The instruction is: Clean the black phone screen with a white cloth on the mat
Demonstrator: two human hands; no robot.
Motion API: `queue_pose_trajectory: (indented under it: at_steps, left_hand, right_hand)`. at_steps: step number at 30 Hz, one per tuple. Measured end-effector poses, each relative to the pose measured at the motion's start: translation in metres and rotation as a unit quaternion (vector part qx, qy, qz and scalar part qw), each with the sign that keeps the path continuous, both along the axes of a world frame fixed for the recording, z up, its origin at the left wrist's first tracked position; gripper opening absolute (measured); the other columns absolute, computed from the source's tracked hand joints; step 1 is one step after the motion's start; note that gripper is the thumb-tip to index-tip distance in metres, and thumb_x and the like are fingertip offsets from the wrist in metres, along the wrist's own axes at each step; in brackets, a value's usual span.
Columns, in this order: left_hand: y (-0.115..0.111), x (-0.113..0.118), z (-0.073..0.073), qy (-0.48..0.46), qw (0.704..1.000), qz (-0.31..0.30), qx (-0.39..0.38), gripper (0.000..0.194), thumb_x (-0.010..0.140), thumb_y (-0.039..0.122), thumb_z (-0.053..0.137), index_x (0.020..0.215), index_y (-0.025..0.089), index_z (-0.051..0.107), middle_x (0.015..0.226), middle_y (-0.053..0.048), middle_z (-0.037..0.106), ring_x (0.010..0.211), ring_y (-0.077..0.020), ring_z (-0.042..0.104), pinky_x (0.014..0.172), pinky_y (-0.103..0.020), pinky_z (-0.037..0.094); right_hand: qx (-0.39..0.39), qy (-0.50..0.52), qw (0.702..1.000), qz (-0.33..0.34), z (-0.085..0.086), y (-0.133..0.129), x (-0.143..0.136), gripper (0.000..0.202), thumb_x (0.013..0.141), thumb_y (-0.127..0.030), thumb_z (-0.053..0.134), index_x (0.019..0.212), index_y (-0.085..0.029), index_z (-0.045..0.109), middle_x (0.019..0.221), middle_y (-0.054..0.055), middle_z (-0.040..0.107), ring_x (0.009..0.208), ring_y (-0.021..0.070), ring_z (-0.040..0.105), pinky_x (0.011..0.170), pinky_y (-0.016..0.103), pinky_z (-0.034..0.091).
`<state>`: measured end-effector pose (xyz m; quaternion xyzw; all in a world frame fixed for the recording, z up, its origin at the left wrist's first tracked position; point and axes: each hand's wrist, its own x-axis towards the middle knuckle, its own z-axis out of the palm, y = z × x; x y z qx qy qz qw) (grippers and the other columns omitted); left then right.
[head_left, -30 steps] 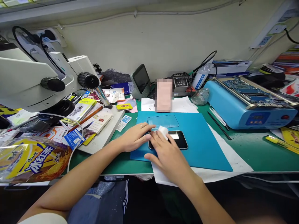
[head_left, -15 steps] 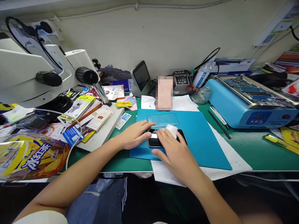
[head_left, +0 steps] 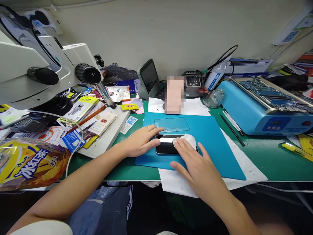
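A dark phone (head_left: 167, 147) lies screen up on the blue mat (head_left: 210, 140). At its left end rests my left hand (head_left: 140, 141), thumb and fingers spread against the edge. My right hand (head_left: 195, 161) presses a white cloth (head_left: 190, 140) flat onto the phone's right part, fingers extended and thumb apart. Just behind the phone, a clear glass sheet with a black outline (head_left: 172, 124) lies on the mat.
A microscope (head_left: 29, 71) stands over papers at the left, near a packaged drink bundle (head_left: 31, 163). A blue machine (head_left: 266, 111) holding circuit boards sits at the right, with dark tweezers (head_left: 232, 130) beside it. A small screen (head_left: 149, 78) stands at the back.
My right hand and the cloth have moved right along the phone, uncovering more of its middle. My left hand stays at the left end. The view has shifted slightly.
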<state>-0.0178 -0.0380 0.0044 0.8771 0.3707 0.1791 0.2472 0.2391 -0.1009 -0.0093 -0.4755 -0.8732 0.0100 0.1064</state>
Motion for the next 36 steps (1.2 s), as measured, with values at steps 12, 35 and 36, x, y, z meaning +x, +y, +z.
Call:
queue_pose_trajectory:
  at_steps: [12, 35, 36]
  left_hand:
    - [0.0, -0.002, -0.002, -0.005, 1.0, 0.001, 0.001, 0.066, 0.105, 0.062, 0.022, 0.147, 0.018, 0.045, 0.129, -0.015, 0.06, 0.119, -0.0305, 0.057, 0.103, -0.047, 0.045]
    - [-0.001, -0.003, 0.001, -0.033, 0.999, -0.005, -0.014, 0.086, 0.097, 0.075, 0.007, 0.149, 0.019, 0.045, 0.117, -0.014, 0.059, 0.106, -0.03, 0.058, 0.095, -0.046, 0.046]
    - [-0.001, -0.002, 0.001, -0.036, 0.999, -0.001, -0.009, 0.082, 0.099, 0.073, 0.008, 0.148, 0.019, 0.046, 0.117, -0.014, 0.059, 0.107, -0.0297, 0.057, 0.096, -0.046, 0.046]
  right_hand:
    - [-0.02, 0.027, 0.998, 0.052, -0.002, -0.02, -0.03, 0.074, 0.101, -0.065, 0.031, 0.153, -0.014, 0.044, 0.157, 0.012, 0.043, 0.147, 0.0298, 0.041, 0.119, 0.059, 0.031]
    - [-0.029, 0.014, 0.999, 0.012, 0.0, 0.001, 0.022, 0.066, 0.102, -0.058, 0.038, 0.159, -0.025, 0.033, 0.158, 0.011, 0.042, 0.145, 0.0324, 0.042, 0.116, 0.068, 0.031]
    - [-0.03, 0.017, 0.999, -0.001, -0.002, 0.004, 0.028, 0.063, 0.103, -0.056, 0.036, 0.159, -0.026, 0.033, 0.158, 0.01, 0.042, 0.145, 0.032, 0.042, 0.116, 0.069, 0.031]
